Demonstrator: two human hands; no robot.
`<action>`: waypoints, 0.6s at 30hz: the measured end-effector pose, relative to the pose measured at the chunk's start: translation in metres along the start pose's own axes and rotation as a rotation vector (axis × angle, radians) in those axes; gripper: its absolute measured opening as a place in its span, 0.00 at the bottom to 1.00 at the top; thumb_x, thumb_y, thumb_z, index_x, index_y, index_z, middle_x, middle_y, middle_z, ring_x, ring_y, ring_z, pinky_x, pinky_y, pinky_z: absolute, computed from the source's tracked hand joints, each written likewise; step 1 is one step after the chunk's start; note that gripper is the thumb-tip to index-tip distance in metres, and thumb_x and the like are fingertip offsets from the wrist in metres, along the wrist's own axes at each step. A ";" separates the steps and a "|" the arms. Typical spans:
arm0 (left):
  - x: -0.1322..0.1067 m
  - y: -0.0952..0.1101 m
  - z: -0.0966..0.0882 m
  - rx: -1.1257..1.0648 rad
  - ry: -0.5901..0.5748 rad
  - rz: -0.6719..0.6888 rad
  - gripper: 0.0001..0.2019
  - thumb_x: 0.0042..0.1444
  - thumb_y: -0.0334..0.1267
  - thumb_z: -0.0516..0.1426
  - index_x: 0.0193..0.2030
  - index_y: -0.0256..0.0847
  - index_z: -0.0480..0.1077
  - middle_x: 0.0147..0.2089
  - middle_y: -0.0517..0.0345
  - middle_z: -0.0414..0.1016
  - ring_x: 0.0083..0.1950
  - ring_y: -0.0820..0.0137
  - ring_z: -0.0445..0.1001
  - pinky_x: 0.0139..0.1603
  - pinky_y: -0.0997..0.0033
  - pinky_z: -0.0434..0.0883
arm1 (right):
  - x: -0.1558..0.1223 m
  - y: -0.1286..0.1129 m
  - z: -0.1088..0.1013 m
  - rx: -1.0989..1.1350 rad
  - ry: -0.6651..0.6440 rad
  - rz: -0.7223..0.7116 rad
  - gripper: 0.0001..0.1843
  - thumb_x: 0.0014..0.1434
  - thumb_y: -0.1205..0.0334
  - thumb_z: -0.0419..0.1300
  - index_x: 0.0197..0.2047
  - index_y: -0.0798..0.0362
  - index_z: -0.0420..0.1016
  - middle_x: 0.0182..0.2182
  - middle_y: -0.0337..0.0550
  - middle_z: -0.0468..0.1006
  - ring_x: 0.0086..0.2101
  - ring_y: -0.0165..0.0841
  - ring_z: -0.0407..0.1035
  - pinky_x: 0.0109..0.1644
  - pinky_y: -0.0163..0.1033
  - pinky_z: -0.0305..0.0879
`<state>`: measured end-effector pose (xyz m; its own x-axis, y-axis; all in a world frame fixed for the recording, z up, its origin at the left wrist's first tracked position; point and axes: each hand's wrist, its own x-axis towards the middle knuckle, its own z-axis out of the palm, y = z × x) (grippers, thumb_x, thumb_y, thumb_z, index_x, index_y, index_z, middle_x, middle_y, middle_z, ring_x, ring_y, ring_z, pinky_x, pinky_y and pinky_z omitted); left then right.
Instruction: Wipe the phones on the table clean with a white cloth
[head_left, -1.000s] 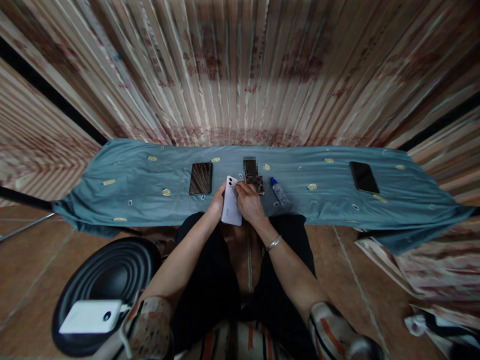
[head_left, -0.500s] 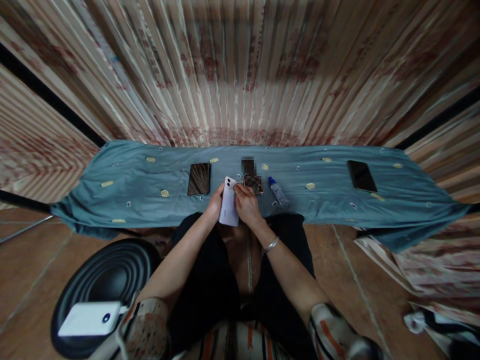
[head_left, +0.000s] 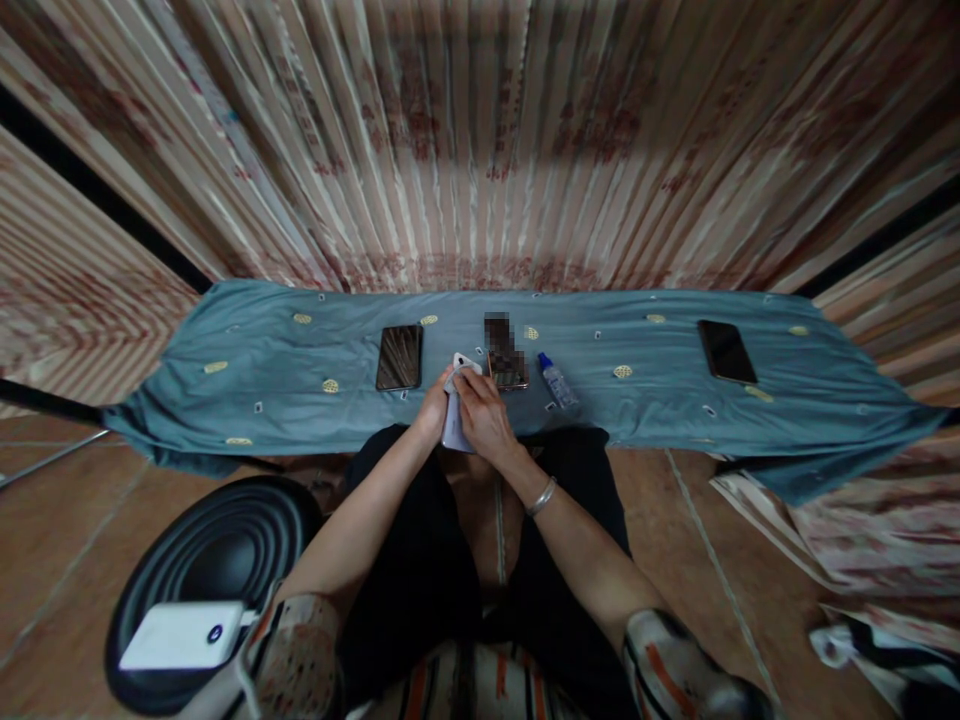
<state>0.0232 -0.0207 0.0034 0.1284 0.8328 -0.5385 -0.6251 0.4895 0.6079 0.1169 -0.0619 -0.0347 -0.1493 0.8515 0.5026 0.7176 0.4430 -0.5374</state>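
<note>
My left hand (head_left: 433, 407), closed, grips the left edge of a pale lilac smartphone (head_left: 454, 432), back side up with its camera end away from me. Across the phone's upper back lies my right hand (head_left: 484, 410), its fingers bent and pressing a small whitish cloth (head_left: 452, 381) against it. Much of the phone is hidden under these fingers. Just beyond, a dark phone (head_left: 511, 376), partly blurred out, rests on the cloth-covered table. A clear bottle with a blue cap (head_left: 557, 382) lies right of my right hand.
A black phone (head_left: 399, 357) lies to the left on the teal tablecloth (head_left: 337, 415), another dark phone (head_left: 727, 351) far right. A white power bank (head_left: 182, 636) with a cable sits on a black round stool (head_left: 289, 510) at my left. Curtains (head_left: 465, 150) hang behind the table.
My right hand has moved left over the phone's back, covering more of it near the camera end. The whitish cloth shows more plainly under the fingers. My left hand keeps its grip.
</note>
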 end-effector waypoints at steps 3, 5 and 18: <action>-0.003 0.001 0.004 -0.029 0.065 0.010 0.12 0.67 0.34 0.51 0.35 0.34 0.74 0.25 0.61 0.75 0.30 0.72 0.76 0.44 0.75 0.74 | 0.001 -0.001 0.001 -0.003 -0.006 -0.008 0.25 0.66 0.71 0.48 0.63 0.60 0.72 0.63 0.59 0.70 0.62 0.46 0.64 0.69 0.54 0.61; -0.006 0.003 0.006 -0.022 0.078 0.010 0.14 0.68 0.35 0.50 0.36 0.34 0.74 0.25 0.60 0.75 0.29 0.72 0.76 0.44 0.74 0.75 | 0.001 0.001 0.001 -0.011 -0.007 0.000 0.25 0.65 0.72 0.48 0.63 0.61 0.72 0.62 0.60 0.71 0.61 0.46 0.64 0.69 0.55 0.61; -0.004 0.000 0.004 0.020 0.083 0.015 0.13 0.65 0.37 0.53 0.38 0.32 0.76 0.25 0.58 0.77 0.27 0.72 0.76 0.38 0.75 0.73 | -0.002 0.001 0.000 -0.022 -0.005 0.000 0.26 0.65 0.71 0.48 0.64 0.59 0.71 0.63 0.59 0.70 0.61 0.46 0.64 0.69 0.55 0.61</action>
<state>0.0253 -0.0228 0.0080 0.0551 0.8161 -0.5753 -0.6111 0.4832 0.6270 0.1182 -0.0628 -0.0360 -0.1529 0.8530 0.4990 0.7324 0.4368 -0.5223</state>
